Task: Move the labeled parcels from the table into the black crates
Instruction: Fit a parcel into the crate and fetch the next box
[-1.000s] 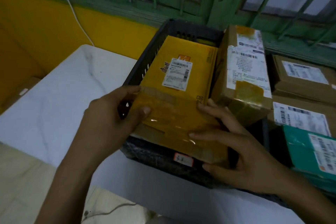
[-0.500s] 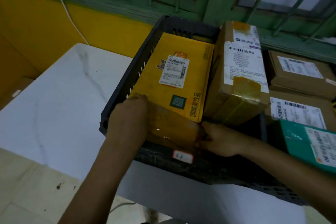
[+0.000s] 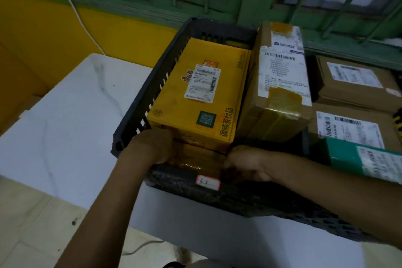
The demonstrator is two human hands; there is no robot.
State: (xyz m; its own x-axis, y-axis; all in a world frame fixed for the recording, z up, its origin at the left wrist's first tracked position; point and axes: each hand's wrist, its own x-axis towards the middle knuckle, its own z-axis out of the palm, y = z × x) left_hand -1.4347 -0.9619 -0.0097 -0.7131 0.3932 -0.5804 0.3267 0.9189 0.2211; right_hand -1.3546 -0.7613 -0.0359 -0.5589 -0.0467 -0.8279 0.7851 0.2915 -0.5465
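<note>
A yellow labeled parcel (image 3: 202, 102) lies flat inside the black crate (image 3: 150, 87), along its left wall. My left hand (image 3: 152, 146) grips the parcel's near left corner, with its fingers curled down out of sight inside the crate. At the near right corner my right hand (image 3: 245, 165) holds the taped brown end face, and its fingertips are hidden too. A tall brown taped parcel (image 3: 280, 85) with a white label stands in the crate against the yellow one's right side.
The crate sits on a white marble table (image 3: 65, 128) and bears a red-edged sticker (image 3: 207, 183) on its near wall. To the right lie two brown labeled parcels (image 3: 356, 80) (image 3: 352, 128) and a teal parcel (image 3: 365, 159). Behind are a yellow wall and green window bars.
The yellow parcel has sunk down into the crate. Both hands slid from its top to its near end and dropped inside the crate.
</note>
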